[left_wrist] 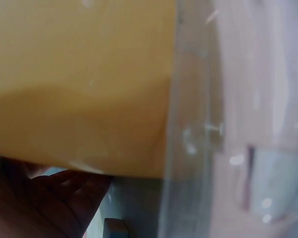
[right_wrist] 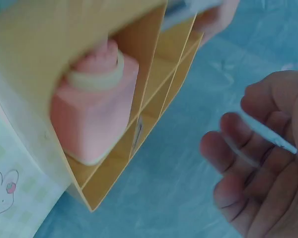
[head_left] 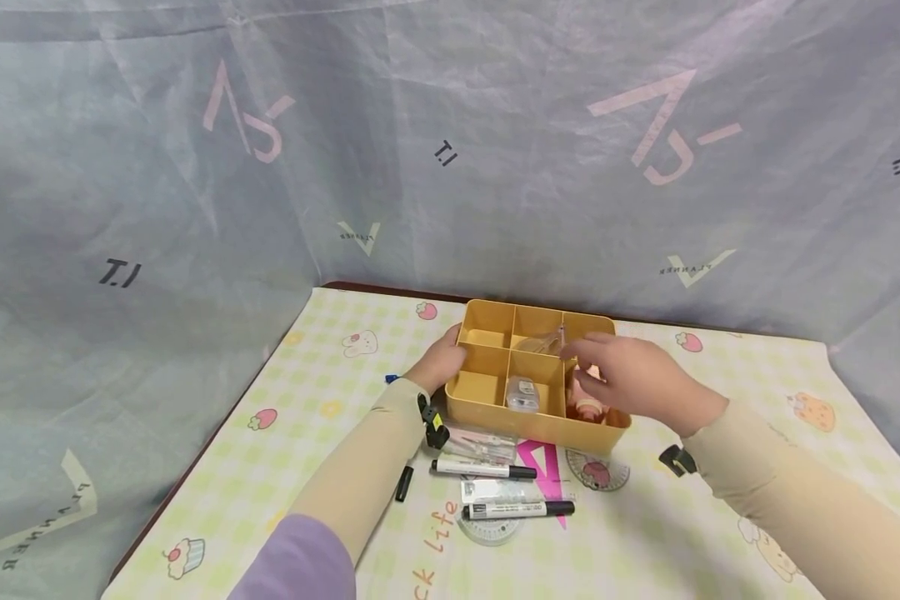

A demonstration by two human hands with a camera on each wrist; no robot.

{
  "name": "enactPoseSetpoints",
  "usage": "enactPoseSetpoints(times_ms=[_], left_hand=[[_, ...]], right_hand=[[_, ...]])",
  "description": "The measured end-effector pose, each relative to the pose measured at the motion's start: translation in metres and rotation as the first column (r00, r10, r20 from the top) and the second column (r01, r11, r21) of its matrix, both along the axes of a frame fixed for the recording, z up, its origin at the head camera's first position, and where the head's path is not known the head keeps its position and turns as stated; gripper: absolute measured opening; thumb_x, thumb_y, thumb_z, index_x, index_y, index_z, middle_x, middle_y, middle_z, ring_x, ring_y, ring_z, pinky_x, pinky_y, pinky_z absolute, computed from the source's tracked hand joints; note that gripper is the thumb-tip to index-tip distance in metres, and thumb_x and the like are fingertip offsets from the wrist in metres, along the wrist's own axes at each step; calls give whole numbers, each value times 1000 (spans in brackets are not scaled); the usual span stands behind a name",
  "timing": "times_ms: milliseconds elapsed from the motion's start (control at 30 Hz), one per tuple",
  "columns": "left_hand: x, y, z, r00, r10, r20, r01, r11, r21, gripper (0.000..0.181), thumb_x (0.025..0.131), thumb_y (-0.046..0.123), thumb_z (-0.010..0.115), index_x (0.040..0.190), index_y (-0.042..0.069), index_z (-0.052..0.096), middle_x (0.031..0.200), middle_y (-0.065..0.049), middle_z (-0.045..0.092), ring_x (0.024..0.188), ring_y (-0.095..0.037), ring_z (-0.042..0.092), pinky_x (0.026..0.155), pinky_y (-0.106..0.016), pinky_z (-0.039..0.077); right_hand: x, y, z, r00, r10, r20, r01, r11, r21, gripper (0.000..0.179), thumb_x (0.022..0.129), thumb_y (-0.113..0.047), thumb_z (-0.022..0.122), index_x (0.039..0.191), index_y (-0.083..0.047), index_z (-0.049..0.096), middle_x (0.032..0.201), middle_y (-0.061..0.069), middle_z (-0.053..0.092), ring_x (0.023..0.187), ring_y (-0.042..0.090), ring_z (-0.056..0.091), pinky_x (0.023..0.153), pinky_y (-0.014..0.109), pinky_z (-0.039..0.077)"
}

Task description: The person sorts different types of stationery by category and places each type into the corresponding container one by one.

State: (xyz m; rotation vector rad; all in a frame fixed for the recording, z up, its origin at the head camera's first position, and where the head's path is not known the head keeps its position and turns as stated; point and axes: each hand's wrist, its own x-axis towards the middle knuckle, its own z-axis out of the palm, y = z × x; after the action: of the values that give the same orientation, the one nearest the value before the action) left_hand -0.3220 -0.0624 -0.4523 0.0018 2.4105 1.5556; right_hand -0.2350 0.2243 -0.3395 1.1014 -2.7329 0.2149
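A yellow organizer box [head_left: 540, 427] with several compartments sits on the table. My left hand [head_left: 441, 364] grips its left side; in the left wrist view the fingers [left_wrist: 72, 193] lie along the lower edge of the yellow wall [left_wrist: 79, 74]. My right hand [head_left: 637, 379] is over the box's right side. In the right wrist view, a thin clear plastic piece [right_wrist: 270, 134] lies between its thumb and curled fingers; its kind is unclear. Below that hand, a pink bottle [right_wrist: 94, 116] stands in the front right compartment. A small clear container [head_left: 523, 394] sits in the front middle one, and clear plastic pieces [head_left: 542, 342] behind it.
In front of the box lie two markers [head_left: 483, 470], a clear plastic case [head_left: 476, 444], a pink set square [head_left: 546, 471] and clear protractors [head_left: 598, 471]. A black cap-like piece [head_left: 404, 483] is by my left forearm. A grey curtain [head_left: 495, 167] hangs behind the table.
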Motion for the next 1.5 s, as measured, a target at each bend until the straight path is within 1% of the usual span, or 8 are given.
enactPoseSetpoints(times_ms=[167,433,633,833,1000,1233,1367,1500], left_hand=[[1,-1,-1,1000,-13,-1,13,1000,14,67,98,13,39,163,22,23,157,-10,41,134,-30,47,113,-51,35],[-2,-1,-4,1000,-14,-8,15,1000,27,66,99,14,39,162,21,24,155,-9,43,131,-30,49,112,-50,38],[-4,-1,-4,1000,-14,-17,14,1000,24,66,98,14,39,162,21,24,156,-9,42,132,-30,48,112,-50,37],[-3,-1,-3,1000,-8,-14,8,1000,22,67,97,12,38,162,21,24,158,-8,41,135,-29,45,114,-50,34],[-1,-1,-1,1000,-20,-20,21,998,53,69,95,9,38,162,18,23,157,-12,40,132,-31,47,112,-51,37],[-1,0,0,999,-27,-20,29,997,69,69,96,8,37,163,19,22,159,-12,38,133,-31,46,113,-51,36],[-1,0,-2,1000,-18,-11,19,999,46,69,95,9,38,162,20,23,159,-10,38,135,-30,44,114,-51,33],[-2,0,-3,1000,-7,-13,8,999,38,70,95,9,38,162,20,24,159,-9,39,136,-30,43,115,-51,32]], right_hand=[[21,-2,-7,994,106,24,-106,994,35,13,86,-14,75,95,-22,71,77,-18,60,60,-3,47,54,22,46],[38,1,-26,980,167,106,-171,985,31,15,82,-13,80,88,-21,69,79,-18,58,64,-3,47,57,22,46],[49,-1,-54,954,216,208,-232,971,57,15,82,-17,78,83,-24,65,71,-18,51,62,-2,43,55,20,41],[59,-7,-81,907,217,362,-265,961,86,18,82,-30,82,82,-27,64,69,-18,48,63,-1,42,57,20,38],[63,-10,-93,900,185,395,-247,963,110,20,80,-31,85,83,-27,65,72,-20,48,64,0,44,61,21,41],[62,-9,-91,896,175,409,-219,974,62,16,80,-22,80,79,-27,64,70,-20,49,60,-1,44,56,20,40],[58,-6,-75,883,193,428,-185,981,-60,12,83,-19,75,83,-27,67,71,-20,53,60,-2,47,54,20,41],[51,-4,-56,869,252,425,-156,956,-247,10,89,-17,75,93,-25,69,78,-20,60,64,-2,53,57,20,48]])
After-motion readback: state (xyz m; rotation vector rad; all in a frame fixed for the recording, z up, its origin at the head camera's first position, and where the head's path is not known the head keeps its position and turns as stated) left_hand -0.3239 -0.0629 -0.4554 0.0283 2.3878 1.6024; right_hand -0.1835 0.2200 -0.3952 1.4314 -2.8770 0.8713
